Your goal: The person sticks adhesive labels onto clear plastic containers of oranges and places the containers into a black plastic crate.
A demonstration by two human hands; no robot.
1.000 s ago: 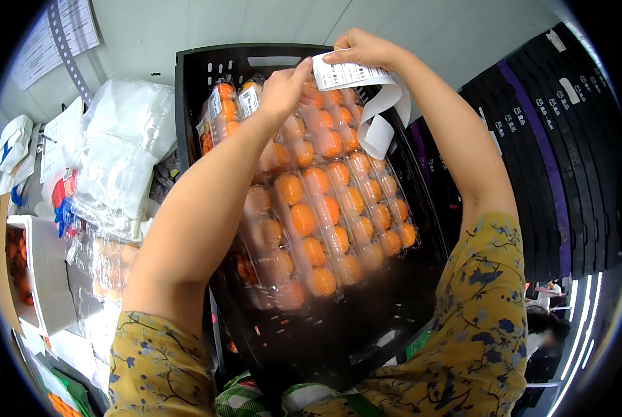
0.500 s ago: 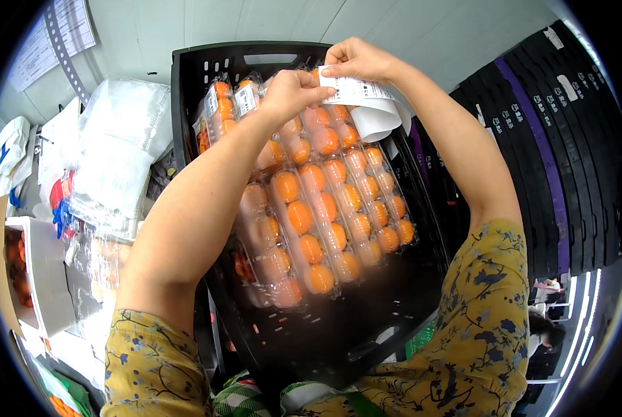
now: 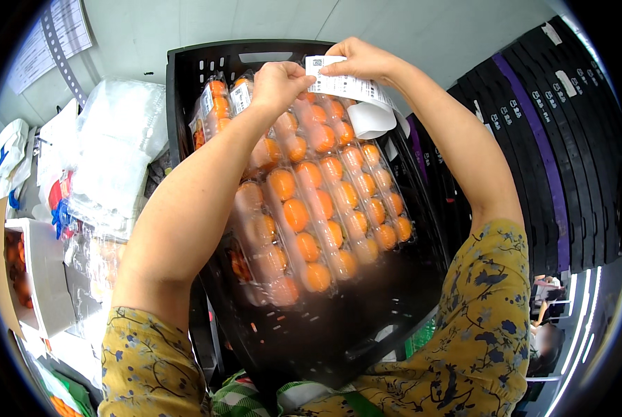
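Observation:
My right hand point(image 3: 358, 61) pinches a white strip of printed labels point(image 3: 349, 87), whose tail curls downward in a loop. The fingers of my left hand point(image 3: 280, 85) are closed at the strip's left end, thumb against its edge. Beneath both hands, clear plastic packs of orange round fruit point(image 3: 307, 208) lie side by side in a black crate point(image 3: 325, 326). The two packs at the far left carry a white label point(image 3: 241, 97) near their far ends. My left forearm covers part of the packs.
Black crates with a purple one among them point(image 3: 526, 139) are stacked at the right. On the left lie clear plastic bags or packs point(image 3: 113, 160) and a white box point(image 3: 47, 278) with reddish-orange fruit. A pale wall point(image 3: 255, 21) stands behind the crate. People appear at the far lower right.
Both hands have shifted slightly left with the label strip. More of the strip's printed left end now shows between them. The fruit packs keep their arrangement in the crate.

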